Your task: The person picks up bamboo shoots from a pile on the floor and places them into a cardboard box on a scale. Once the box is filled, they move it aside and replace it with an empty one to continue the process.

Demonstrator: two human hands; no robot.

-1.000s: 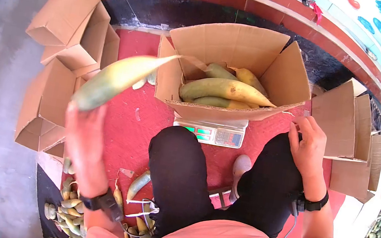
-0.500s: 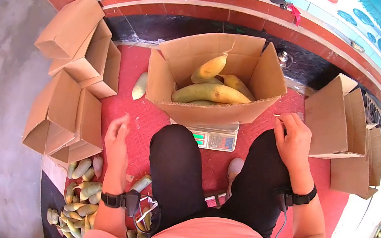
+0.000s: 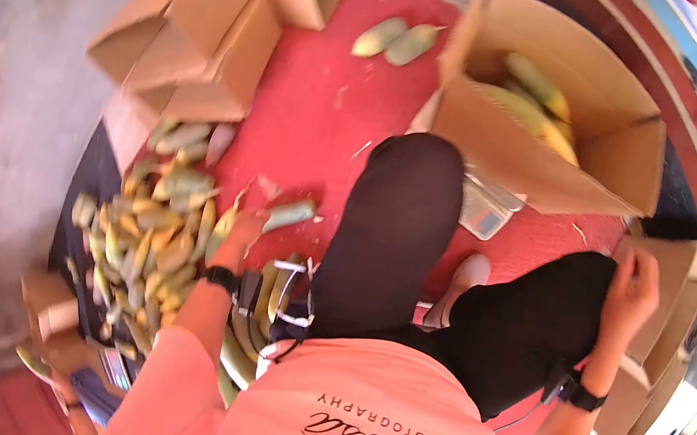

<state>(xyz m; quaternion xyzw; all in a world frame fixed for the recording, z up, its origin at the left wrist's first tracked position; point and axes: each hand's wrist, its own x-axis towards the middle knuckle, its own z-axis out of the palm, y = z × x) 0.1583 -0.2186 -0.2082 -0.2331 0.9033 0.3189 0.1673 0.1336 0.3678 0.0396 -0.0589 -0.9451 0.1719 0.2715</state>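
A red mat [image 3: 329, 113] is spreading out ahead of the left grip [image 3: 246, 226] and across toward the right grip [image 3: 634, 288]. A broad open carton [image 3: 506, 156] is standing ahead of both grips, between them, with several long vegetables [image 3: 522, 118] lying inside. Other cartons [image 3: 203, 37] are leaning together ahead and to the left of the left grip. A heap of yellow and green vegetables [image 3: 145, 248] is lying just left of the left grip, and a scale [image 3: 488, 209] is poking out from under the carton's near edge, ahead and left of the right grip. The right grip is resting against or just beside the right knee, fingers loosely curled, and it is showing nothing held. The left grip is hanging low, fingers pointing down, between a yellowish vegetable [image 3: 224, 223] at its left and a pale green vegetable [image 3: 289, 215] at its right; blur is smearing the fingertips, so I cannot tell whether they are clenching or touching anything. Each vegetable is looking firm and fairly weighty for its length, with smooth skin that may be slipping under light pressure and bruising if dropped. Its thick middle is probably offering the best hold, since the tapering tip is looking thin and likely to snap.
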